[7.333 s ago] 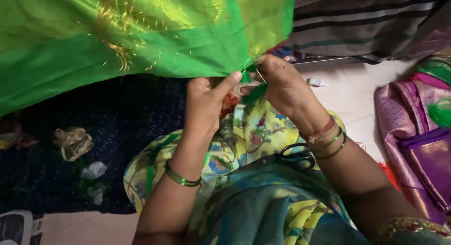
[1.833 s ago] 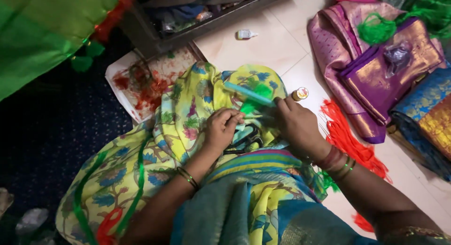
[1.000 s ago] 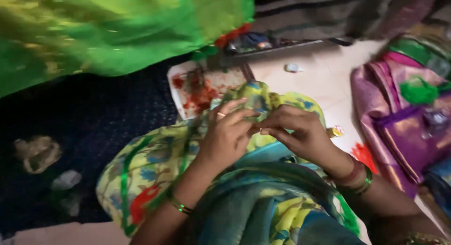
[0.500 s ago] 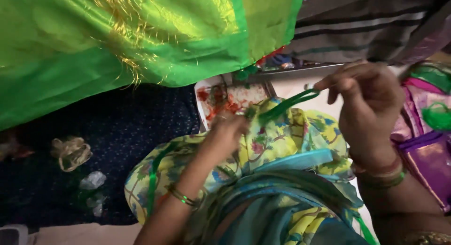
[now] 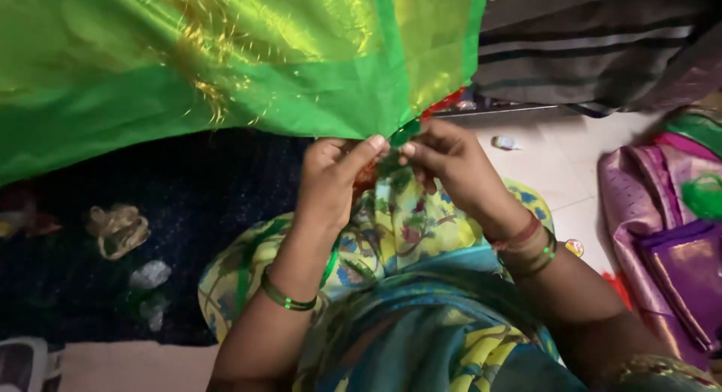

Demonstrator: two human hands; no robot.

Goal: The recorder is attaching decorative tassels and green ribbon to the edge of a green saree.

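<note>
Green silk fabric (image 5: 226, 68) with gold threadwork hangs above the lap, stretched across the upper frame; its lower corner comes down to a point right at the fingertips. Left hand (image 5: 331, 177) and right hand (image 5: 451, 166) are raised together just under that corner, thumbs and forefingers pinched at the fabric's edge, with a small dark green bit, likely thread or a tassel strand (image 5: 406, 130), between them. Fingers of both hands are closed on this; exactly what each grips I cannot tell. Fabric lies up and to the left of the hands, its long edge running leftward away from the corner. Both hands are about equally near; the right one sits directly under the corner tip, the left just beside it.

Below the fabric corner: yellow floral cloth (image 5: 398, 226) over the lap. Right of the corner: purple folded saree (image 5: 669, 249) on the tile floor (image 5: 556, 166). Left, under the fabric: dark blue mat (image 5: 188, 211) with crumpled scraps (image 5: 116, 230).
</note>
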